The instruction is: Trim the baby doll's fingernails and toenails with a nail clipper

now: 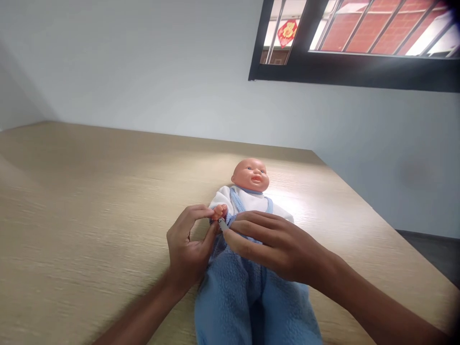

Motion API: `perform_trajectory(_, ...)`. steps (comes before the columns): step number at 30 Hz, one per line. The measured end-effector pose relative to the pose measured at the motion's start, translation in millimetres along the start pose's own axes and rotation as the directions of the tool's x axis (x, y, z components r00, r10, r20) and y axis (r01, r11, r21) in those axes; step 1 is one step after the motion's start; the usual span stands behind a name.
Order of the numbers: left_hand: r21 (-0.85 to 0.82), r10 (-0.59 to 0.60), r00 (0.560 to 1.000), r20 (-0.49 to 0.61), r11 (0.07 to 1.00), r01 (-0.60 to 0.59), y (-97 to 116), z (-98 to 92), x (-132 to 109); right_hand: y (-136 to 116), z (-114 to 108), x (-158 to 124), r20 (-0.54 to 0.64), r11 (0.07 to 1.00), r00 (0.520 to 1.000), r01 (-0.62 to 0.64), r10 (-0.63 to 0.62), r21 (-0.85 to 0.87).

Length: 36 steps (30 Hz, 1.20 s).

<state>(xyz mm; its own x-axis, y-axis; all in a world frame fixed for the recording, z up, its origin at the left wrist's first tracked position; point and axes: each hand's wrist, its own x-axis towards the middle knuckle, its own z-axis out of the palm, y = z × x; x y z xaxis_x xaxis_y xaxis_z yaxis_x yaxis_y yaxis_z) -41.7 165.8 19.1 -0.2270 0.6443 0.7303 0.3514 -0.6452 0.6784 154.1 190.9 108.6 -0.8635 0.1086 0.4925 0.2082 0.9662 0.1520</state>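
Note:
A baby doll [251, 175] in a white top and fuzzy blue overalls lies face up on the table, its head at the far end. My left hand [190, 239] pinches the doll's small hand [219, 211] between thumb and fingers. From the right, my right hand [269, 239] reaches across the doll's chest, gripping a small silver nail clipper [223, 224]. The clipper's tip is right beside the doll's fingers; whether it touches them I cannot tell. Much of the doll's chest is hidden behind my right hand.
The pale wood-grain table [89, 201] stretches left and back toward a plain wall [143, 67]. Its right edge slants down past the doll, with dark floor [431, 249] beyond. A dark-framed barred window [359, 64] is at the upper right.

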Motion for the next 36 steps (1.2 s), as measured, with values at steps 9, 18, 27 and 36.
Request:
perform_trajectory(9,0.036,0.012,1.000,0.015,0.999,-0.012,0.5,-1.6,-1.0,1.2,-3.5,0.7,0.006,1.000,1.000,0.016,-0.016,0.006)
perform_trajectory(18,0.038,0.017,1.000,-0.004,0.999,-0.017,0.6,-0.4,-1.0,1.8,-4.8,2.4,-0.003,0.999,1.000,0.022,-0.022,-0.027)
perform_trajectory(27,0.049,0.031,1.000,-0.001,0.998,-0.031,-2.0,-0.5,-1.5,0.5,3.0,-0.2,-0.020,0.995,0.999,0.047,-0.049,-0.085)
perform_trajectory(36,0.032,0.035,0.999,-0.014,0.999,-0.034,-5.6,0.5,-4.2,-8.3,13.8,-1.7,0.002,0.984,0.999,0.039,-0.039,-0.174)
